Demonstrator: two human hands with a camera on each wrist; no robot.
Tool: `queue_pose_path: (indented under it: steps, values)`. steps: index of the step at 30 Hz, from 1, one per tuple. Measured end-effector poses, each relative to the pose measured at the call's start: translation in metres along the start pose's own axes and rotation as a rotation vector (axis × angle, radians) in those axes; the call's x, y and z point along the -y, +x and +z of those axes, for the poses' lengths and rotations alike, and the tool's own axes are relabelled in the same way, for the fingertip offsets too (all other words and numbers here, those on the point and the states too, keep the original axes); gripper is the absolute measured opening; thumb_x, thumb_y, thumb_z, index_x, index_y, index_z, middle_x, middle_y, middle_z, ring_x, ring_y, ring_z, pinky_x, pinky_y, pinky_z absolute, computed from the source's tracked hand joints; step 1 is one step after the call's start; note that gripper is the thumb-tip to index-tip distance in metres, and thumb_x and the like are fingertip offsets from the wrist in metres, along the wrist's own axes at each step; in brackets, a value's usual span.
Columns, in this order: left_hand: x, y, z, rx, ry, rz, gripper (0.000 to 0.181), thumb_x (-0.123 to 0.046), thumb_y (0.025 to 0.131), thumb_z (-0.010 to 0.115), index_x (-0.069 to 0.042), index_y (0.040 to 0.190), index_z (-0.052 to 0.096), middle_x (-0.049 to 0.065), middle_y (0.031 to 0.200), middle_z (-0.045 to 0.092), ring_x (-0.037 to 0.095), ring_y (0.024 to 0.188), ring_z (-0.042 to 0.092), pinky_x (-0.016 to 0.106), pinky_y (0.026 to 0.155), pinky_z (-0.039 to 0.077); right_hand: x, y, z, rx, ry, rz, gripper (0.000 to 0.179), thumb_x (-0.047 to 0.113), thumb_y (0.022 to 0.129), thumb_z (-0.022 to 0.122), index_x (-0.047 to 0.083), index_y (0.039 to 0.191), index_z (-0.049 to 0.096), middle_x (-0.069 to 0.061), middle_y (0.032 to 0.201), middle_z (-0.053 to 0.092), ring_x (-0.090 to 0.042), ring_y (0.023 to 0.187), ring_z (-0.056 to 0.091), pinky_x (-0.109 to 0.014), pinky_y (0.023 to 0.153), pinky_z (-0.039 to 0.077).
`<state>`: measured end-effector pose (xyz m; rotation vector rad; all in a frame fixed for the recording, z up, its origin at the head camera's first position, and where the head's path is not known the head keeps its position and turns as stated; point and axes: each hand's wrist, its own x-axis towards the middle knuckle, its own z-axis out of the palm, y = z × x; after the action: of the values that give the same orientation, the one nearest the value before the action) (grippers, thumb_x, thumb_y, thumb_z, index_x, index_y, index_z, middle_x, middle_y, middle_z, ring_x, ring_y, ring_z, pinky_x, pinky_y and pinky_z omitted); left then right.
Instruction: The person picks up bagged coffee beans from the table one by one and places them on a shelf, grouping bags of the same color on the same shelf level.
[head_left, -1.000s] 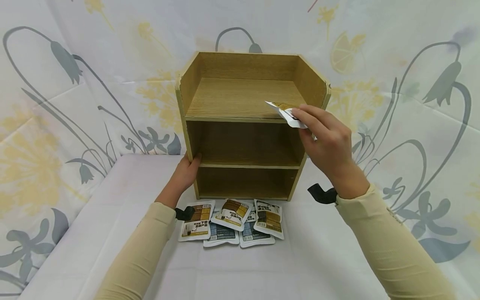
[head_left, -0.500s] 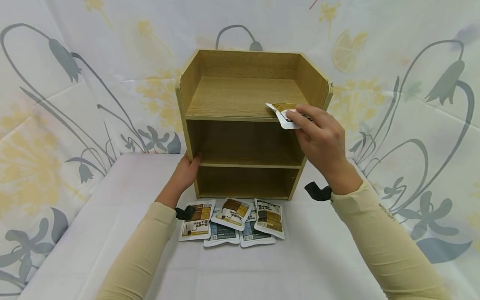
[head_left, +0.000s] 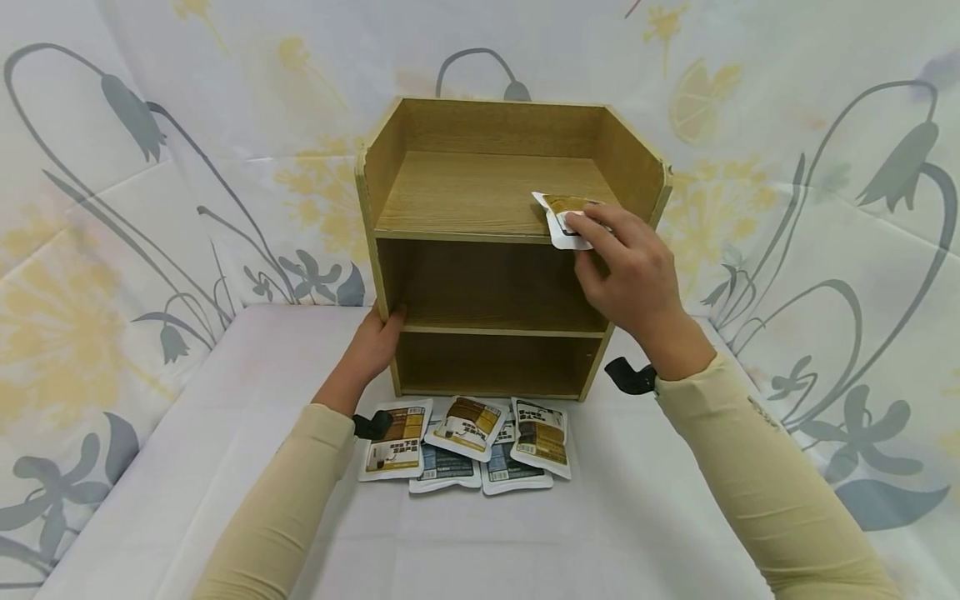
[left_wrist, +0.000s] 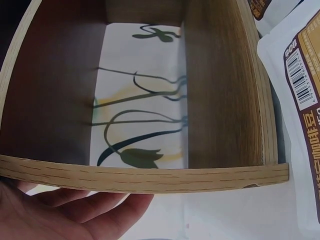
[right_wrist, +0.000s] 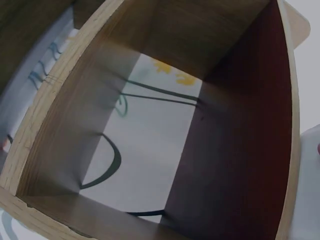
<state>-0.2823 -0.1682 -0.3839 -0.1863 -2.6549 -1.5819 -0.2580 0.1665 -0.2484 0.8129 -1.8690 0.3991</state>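
Note:
My right hand (head_left: pixel 633 271) pinches a white, brown and gold flat packet (head_left: pixel 566 221) between thumb and fingers. The packet is at the right part of the top shelf's front edge; whether it touches the board I cannot tell. My left hand (head_left: pixel 369 346) grips the left side panel of a wooden shelf unit (head_left: pixel 498 332), thumb at its front edge. In the left wrist view, the fingers (left_wrist: pixel 107 212) of that hand lie along the panel's outer side. The right wrist view looks into a compartment of the unit and does not show the right hand clearly.
Several packets lie overlapped on the white cloth before the unit: brown ones such as the left packet (head_left: pixel 396 442), and blue ones such as the blue packet (head_left: pixel 446 471) partly underneath. A flower-printed cloth (head_left: pixel 225 100) hangs behind.
My right hand has moved a little left with the packet, whose printed face now shows more. The left hand keeps its grip on the side panel.

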Motion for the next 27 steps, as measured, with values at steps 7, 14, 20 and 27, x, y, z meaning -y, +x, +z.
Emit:
queue_pose_path:
  steps: [7, 14, 20, 27]
  values:
    - [-0.001, 0.0, 0.001, 0.0, 0.0, -0.009, 0.069, -0.049, 0.103, 0.027, -0.01, 0.156, 0.011, 0.022, 0.153, 0.032, 0.039, 0.138, 0.038, 0.056, 0.113, 0.029, -0.001, 0.003, 0.003, 0.079, -0.043, 0.007, 0.035, 0.013, 0.091, 0.054, 0.008, 0.124, 0.066, -0.017, 0.123, 0.064, -0.033, 0.118, 0.06, -0.046, 0.099, 0.047]
    - [0.0, 0.001, 0.0, -0.001, 0.002, -0.007, 0.068, -0.049, 0.103, 0.028, -0.01, 0.156, 0.012, 0.021, 0.154, 0.031, 0.039, 0.139, 0.037, 0.056, 0.114, 0.028, -0.001, 0.008, 0.008, 0.129, -0.017, 0.064, 0.036, 0.013, 0.092, 0.055, 0.009, 0.127, 0.064, -0.017, 0.127, 0.062, -0.032, 0.121, 0.057, -0.045, 0.105, 0.043]
    - [-0.001, 0.001, 0.001, -0.003, 0.002, -0.01, 0.069, -0.049, 0.102, 0.027, -0.01, 0.156, 0.012, 0.021, 0.155, 0.03, 0.039, 0.139, 0.036, 0.056, 0.114, 0.028, -0.003, 0.014, 0.011, 0.185, 0.0, 0.11, 0.035, 0.013, 0.093, 0.055, 0.009, 0.127, 0.064, -0.016, 0.129, 0.061, -0.032, 0.124, 0.055, -0.044, 0.107, 0.042]
    - [-0.001, 0.0, 0.001, -0.011, 0.003, -0.004, 0.068, -0.049, 0.103, 0.027, -0.01, 0.156, 0.012, 0.021, 0.155, 0.03, 0.039, 0.14, 0.036, 0.055, 0.114, 0.028, -0.003, 0.019, 0.012, 0.253, 0.012, 0.19, 0.035, 0.015, 0.095, 0.054, 0.012, 0.129, 0.064, -0.014, 0.135, 0.058, -0.032, 0.125, 0.054, -0.045, 0.107, 0.041]
